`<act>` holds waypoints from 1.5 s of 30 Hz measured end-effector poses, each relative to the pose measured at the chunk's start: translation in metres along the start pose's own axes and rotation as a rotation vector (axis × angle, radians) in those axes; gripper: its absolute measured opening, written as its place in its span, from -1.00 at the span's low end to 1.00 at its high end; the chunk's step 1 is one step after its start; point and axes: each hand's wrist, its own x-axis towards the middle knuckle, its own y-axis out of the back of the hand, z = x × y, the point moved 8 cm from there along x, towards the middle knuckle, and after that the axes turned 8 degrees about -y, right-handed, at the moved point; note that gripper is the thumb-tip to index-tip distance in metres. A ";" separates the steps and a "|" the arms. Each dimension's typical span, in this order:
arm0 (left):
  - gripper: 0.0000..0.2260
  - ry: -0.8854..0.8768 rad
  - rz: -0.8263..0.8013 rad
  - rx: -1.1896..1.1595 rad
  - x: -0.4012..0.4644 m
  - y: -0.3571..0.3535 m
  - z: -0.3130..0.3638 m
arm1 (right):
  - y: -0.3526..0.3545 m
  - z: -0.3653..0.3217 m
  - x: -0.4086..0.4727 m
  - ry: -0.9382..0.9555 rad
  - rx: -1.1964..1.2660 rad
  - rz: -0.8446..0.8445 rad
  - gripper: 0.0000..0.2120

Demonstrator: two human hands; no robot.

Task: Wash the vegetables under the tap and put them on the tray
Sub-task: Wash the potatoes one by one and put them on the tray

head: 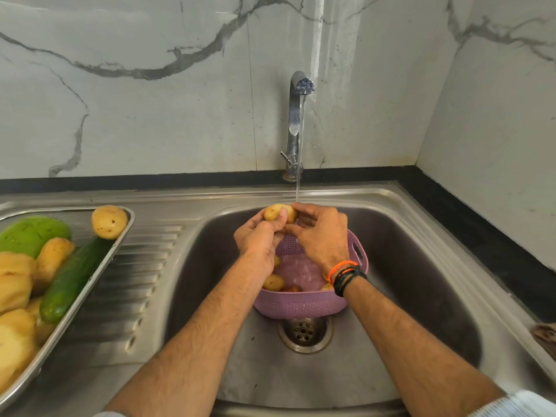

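A small potato (274,212) is under the running stream from the chrome tap (296,121), above the sink basin. My left hand (258,242) grips it from below with the thumb over its front. My right hand (322,233) curls round its right side. Beneath both hands a purple plastic colander (298,305) sits in the sink (391,281) with a few more potatoes (273,282) in it. On the left drainboard the steel tray (120,236) holds a potato (109,221), a cucumber (72,281), a green vegetable (31,233) and several yellow ones.
The drain (304,334) lies just in front of the colander. A ribbed drainboard (126,290) separates tray and basin. A marble wall stands behind, and a black counter edge (469,224) runs along the right. A brown object (546,337) sits at the right rim.
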 end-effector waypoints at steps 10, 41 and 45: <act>-0.74 0.042 -0.033 0.011 -0.001 -0.002 -0.007 | 0.003 0.003 -0.001 -0.043 0.020 0.066 -0.54; -0.70 0.059 -0.083 0.048 0.000 -0.006 -0.006 | 0.006 0.003 -0.001 -0.089 0.068 -0.049 -0.46; -0.67 0.083 -0.141 0.072 -0.002 -0.009 -0.007 | -0.004 0.003 0.001 -0.080 -0.021 -0.172 -0.35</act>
